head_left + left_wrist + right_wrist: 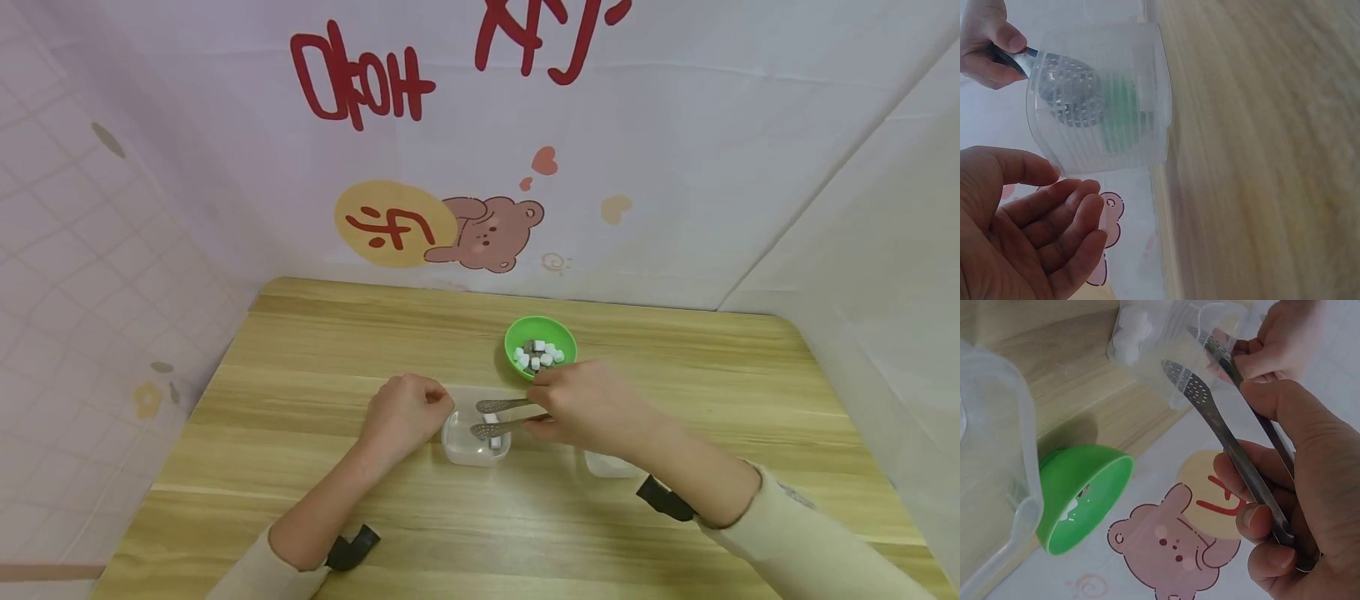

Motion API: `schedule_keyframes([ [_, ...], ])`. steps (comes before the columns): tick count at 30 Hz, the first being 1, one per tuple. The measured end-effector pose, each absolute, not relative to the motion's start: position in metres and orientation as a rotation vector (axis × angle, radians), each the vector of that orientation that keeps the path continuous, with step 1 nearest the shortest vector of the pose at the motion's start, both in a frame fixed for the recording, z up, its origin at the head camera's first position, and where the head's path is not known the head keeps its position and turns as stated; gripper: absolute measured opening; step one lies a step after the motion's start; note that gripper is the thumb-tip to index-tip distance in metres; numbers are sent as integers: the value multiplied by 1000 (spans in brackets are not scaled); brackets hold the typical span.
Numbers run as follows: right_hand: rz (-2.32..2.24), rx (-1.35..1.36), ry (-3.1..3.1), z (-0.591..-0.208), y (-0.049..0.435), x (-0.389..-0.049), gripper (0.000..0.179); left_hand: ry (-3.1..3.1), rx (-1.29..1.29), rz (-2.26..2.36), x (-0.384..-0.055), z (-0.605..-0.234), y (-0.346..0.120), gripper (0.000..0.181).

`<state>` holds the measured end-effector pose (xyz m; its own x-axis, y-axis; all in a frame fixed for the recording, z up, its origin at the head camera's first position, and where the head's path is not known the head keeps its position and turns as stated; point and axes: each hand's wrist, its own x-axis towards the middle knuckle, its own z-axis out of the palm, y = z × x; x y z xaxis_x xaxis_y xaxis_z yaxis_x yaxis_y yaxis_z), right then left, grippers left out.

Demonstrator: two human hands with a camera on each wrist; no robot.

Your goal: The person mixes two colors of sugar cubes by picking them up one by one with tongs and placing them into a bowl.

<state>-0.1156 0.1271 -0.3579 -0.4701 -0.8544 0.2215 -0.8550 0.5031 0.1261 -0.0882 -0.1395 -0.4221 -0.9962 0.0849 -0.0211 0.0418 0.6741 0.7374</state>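
Observation:
My right hand [592, 412] grips metal tongs [1235, 462] with perforated tips. In the right wrist view the two tips stand apart with nothing between them. They hover at the mouth of a clear plastic box [467, 457], where a few white cubes [495, 442] lie inside. My left hand [405, 417] pinches the rim of that box between thumb and fingertips at its left side, as the left wrist view [1035, 231] of the hand shows. Just beyond the box, a green bowl [540, 329] holds several white cubes [547, 360] and some grey-brown pieces.
A second clear plastic box [611, 465] stands to the right, partly hidden under my right forearm. The wooden table [480, 533] ends at the back against a printed cloth wall [645, 250]. Black wrist mounts [352, 547] sit beneath both forearms.

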Motion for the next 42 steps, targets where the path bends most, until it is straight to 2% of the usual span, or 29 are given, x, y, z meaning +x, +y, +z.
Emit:
schedule_keyframes([
  [9, -132, 1540, -2579, -354, 107, -121, 36, 2816, 110, 1251, -89, -423, -139, 18],
  [15, -252, 1592, -2578, -351, 96, -122, 32, 2821, 109, 1247, -90, -424, -140, 18],
  [23, -259, 1621, -2513, -353, 94, -123, 34, 2819, 115, 1250, -90, -424, -140, 18],
  [28, -243, 1635, -2508, -354, 97, -125, 29, 2823, 120, 1243, -90, -424, -141, 18],
  [37, -57, 1648, -2538, -353, 110, -131, 26, 2818, 122, 1242, -89, -424, -140, 18],
  [42, 166, 1602, -2525, -354, 125, -133, 15, 2831, 122, 1234, -89, -424, -140, 17],
])
